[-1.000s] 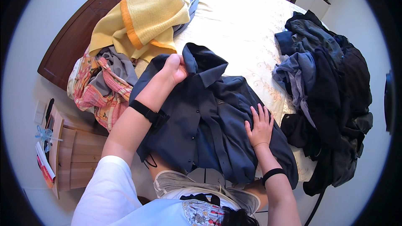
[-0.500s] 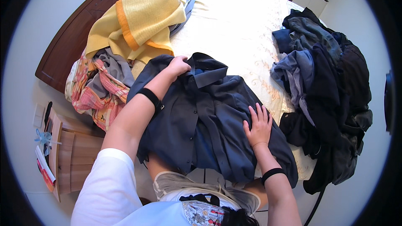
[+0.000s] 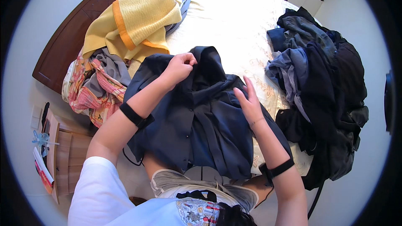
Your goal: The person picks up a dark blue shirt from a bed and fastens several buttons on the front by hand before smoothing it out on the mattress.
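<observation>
A dark buttoned shirt (image 3: 167, 117) lies spread over the near edge of the bed and hangs down toward my legs. My left hand (image 3: 183, 65) is closed on the shirt beside its collar (image 3: 206, 60), and the cloth there is lifted and folded up. Over the shirt's right side, my right hand (image 3: 250, 100) has its fingers apart and grips nothing. Whether its edge touches the cloth I cannot make out.
Dark clothes (image 3: 331, 83) are heaped at the right of the bed (image 3: 226, 16). A yellow blanket (image 3: 142, 16) and pink checked cloth (image 3: 94, 94) lie at the left by the brown headboard (image 3: 63, 46). A wooden nightstand (image 3: 73, 155) stands below them.
My right hand has come off the shirt's right side and moved up and inward. My left hand has shifted slightly right, and the collar now stands raised and bunched.
</observation>
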